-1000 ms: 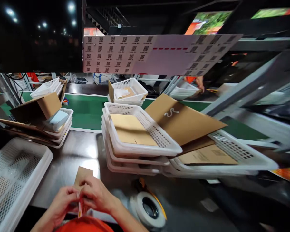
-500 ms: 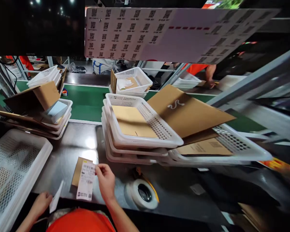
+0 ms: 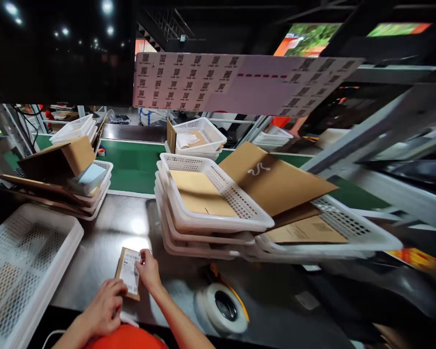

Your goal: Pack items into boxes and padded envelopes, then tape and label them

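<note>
A small flat cardboard package (image 3: 135, 294) lies on the metal table, with a white printed shipping label (image 3: 131, 272) over most of its face. My right hand (image 3: 149, 272) is closed, thumb and finger pinching the label's upper right edge. At the package's lower left is my left hand (image 3: 105, 305), its fingers curled and their tips at the package's edge. A white paper slip (image 3: 129, 319) pokes out beneath the left palm; the fingers' hold on it is mostly hidden.
A roll of clear tape (image 3: 225, 309) lies right of my hands. Stacked white baskets (image 3: 218, 225) with cardboard stand behind it, beside a leaning cardboard sheet (image 3: 276, 179). Another white basket (image 3: 72, 232) is at left. A green conveyor (image 3: 131, 165) runs behind; a code sheet (image 3: 254, 87) hangs above.
The label, which hung past the package's lower edge, now lies over its face. My left hand has moved right to the package from beside it, with the white slip now under the palm.
</note>
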A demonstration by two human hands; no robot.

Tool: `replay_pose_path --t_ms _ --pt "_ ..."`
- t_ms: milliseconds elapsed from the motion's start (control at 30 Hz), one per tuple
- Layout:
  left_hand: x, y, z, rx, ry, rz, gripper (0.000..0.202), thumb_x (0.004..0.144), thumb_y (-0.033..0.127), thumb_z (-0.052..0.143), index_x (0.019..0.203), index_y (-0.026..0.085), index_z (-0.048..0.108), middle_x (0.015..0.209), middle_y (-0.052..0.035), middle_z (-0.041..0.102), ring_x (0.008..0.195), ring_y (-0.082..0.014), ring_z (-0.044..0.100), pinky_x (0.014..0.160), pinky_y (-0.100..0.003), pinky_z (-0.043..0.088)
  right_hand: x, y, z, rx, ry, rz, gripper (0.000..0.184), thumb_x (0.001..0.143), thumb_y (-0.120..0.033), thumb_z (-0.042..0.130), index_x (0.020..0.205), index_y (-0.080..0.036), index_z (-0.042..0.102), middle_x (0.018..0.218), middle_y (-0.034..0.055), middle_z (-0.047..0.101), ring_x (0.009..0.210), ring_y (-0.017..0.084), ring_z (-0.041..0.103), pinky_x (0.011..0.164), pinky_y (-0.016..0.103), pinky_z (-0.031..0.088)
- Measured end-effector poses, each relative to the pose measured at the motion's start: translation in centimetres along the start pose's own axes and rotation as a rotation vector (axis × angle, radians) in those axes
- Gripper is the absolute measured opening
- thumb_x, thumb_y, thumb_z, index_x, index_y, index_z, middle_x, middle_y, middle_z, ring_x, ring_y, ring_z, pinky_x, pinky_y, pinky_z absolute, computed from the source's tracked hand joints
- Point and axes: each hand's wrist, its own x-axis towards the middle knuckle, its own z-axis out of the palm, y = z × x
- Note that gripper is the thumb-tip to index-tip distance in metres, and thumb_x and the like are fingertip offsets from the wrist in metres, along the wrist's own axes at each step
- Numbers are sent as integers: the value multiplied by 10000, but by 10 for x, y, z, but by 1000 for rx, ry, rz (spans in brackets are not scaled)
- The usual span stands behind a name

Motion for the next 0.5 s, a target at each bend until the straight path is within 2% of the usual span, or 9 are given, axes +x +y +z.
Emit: replay_pose_path --t_ms 67,100,167,233,300,333,367,433,500 --pt "7 -8 6 0 -12 -2 267 681 41 596 850 214 709 1318 -114 682 1338 -342 540 1159 -494 423 -7 0 3 -111 -20 -71 496 733 -65 570 1208 -162 680 1158 166 765 1044 305 740 962 451 585" --pt "8 -13 9 -6 -11 -17 265 680 44 603 852 211 715 1321 -114 678 1337 -341 539 1145 -488 439 -12 0 6 -153 -19 -99 554 743 -48 576 1275 -163 676 1331 202 715 1218 340 695 1075 502 539" --pt "8 -22 15 -34 -15 -40 246 679 61 625 847 214 718 1340 -110 674 1315 -340 551 1116 -475 468 -19 4 11 -249 -93 -226 605 786 -58 602 1371 -196 662 1586 198 558 1469 381 525 1235 587 395" --pt "8 -30 21 -75 -18 -46 233 683 71 636 842 223 713 1355 -103 678 1278 -330 577 1102 -462 483 -23 11 15 -364 -264 -423 619 839 -128 644 1446 -246 631 1659 153 498 1538 385 448 1277 616 332" --pt "10 -38 27 -114 -26 -36 248 665 69 642 844 231 702 1396 -96 670 1287 -328 581 1115 -453 482 -18 15 16 -453 -418 -573 665 894 -269 677 1546 -279 544 1684 140 462 1558 387 420 1280 620 335" --pt "12 -42 29 -124 -27 -37 255 651 66 642 838 231 694 1422 -95 659 1309 -332 573 1125 -452 478 -12 15 14 -474 -454 -584 699 910 -355 683 1581 -273 504 1701 153 424 1574 400 388 1281 629 327" --pt "15 -45 32 -130 -26 -44 253 639 68 645 830 231 685 1440 -97 650 1330 -338 562 1132 -455 475 -4 14 12 -468 -445 -532 730 905 -428 692 1588 -259 497 1714 165 389 1590 409 351 1285 630 313" --pt "20 -49 34 -142 -12 -64 210 658 95 655 819 230 674 1436 -107 651 1339 -349 557 1120 -462 480 18 6 6 -440 -377 -354 734 894 -504 672 1551 -201 548 1711 210 372 1587 434 346 1271 635 317" --pt "25 -50 31 -180 7 -75 111 751 172 668 841 235 685 1396 -127 671 1301 -348 585 1104 -465 481 42 -3 -2 -408 -289 -176 607 887 -501 632 1373 -144 699 1559 275 570 1456 464 531 1172 630 428"
